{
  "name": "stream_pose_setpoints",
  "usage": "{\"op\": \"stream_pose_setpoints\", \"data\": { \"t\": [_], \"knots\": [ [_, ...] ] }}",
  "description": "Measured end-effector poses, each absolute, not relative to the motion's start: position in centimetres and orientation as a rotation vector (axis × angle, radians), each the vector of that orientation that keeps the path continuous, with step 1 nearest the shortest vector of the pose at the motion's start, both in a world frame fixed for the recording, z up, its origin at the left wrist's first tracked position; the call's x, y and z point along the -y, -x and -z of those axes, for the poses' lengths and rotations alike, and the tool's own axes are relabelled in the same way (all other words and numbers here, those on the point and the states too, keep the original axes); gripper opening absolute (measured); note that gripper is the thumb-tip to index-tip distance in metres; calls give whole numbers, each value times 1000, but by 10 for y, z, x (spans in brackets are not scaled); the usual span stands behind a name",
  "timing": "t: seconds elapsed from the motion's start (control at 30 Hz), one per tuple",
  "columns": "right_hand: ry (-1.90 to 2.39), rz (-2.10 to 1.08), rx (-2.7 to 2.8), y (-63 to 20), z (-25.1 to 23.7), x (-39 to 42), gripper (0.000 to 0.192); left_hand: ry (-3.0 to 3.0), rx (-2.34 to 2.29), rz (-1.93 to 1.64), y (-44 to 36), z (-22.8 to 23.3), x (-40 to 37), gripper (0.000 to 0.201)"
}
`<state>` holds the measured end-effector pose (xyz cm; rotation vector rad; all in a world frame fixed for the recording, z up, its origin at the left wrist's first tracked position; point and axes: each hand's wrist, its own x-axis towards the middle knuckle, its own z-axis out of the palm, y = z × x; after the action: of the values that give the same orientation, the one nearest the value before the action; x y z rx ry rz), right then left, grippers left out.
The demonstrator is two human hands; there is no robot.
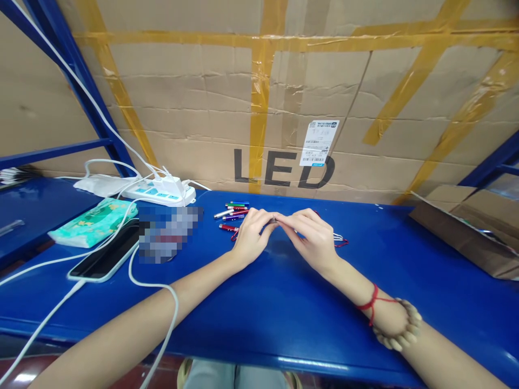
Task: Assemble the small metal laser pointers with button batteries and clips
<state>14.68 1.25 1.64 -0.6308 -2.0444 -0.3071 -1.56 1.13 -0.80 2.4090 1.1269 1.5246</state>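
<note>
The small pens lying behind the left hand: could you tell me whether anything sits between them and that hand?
Nothing visible does. The small pens lie on bare blue table just beyond the left hand, whose fingertips meet those of the right hand around a tiny item.

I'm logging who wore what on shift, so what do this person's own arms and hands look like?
Both forearms are bare, with no sleeves and no gloves. The left hand shows no jewellery. Behind the right hand, the wrist carries a thin red string and a bracelet of round, pale wooden beads.
</note>
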Motion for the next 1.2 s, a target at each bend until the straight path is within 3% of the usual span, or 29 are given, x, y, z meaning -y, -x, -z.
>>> {"op": "stream_pose_setpoints", "data": {
  "t": [0.3,0.63,0.97,1.2],
  "knots": [
    [825,103,1981,-145,-17,-13,30,-2198,-1196,-1631,14,4,-11,15],
    [829,45,2596,-136,-5,-7,35,-1930,-1323,-2067,44,-23,-26,12],
    [761,205,2629,-133,-3,-10,26,-2204,-1062,-1582,22,-4,-9,16],
    [735,308,2551,-139,0,-19,18,-2160,-1111,-1566,17,4,-7,19]
  ]
}}
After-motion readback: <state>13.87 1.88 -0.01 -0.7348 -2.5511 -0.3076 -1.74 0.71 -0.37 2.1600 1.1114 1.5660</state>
